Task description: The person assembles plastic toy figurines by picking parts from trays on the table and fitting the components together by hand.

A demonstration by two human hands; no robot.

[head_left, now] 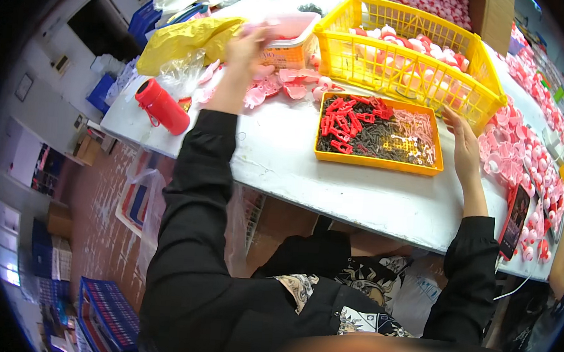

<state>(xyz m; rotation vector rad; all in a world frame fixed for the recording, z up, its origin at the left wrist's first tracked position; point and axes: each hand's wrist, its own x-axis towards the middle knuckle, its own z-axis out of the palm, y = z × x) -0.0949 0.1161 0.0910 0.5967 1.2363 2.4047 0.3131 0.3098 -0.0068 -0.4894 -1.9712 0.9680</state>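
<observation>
My left hand [246, 50] is raised over the far side of the table, beside a translucent tub with an orange label [286, 52]. Motion smears its fingers, so I cannot see whether they grip anything. My right hand [462, 137] reaches to the near right corner of a yellow plastic basket [391, 81] full of red-and-white round pieces. Its fingers are stretched and apart, with nothing visible in them; whether they touch the basket I cannot tell. Between my hands lies a shallow yellow tray [376, 161] of red clips, dark screw-like bits and small pale pink parts.
A red bottle [162, 107] leans at the table's left, near a yellow bag [185, 44]. Loose pink shell pieces [256, 96] lie by the tub. More pink pieces [504, 148] heap up on the right, beside a phone [515, 221]. Another person's arm [561, 254] shows at far right.
</observation>
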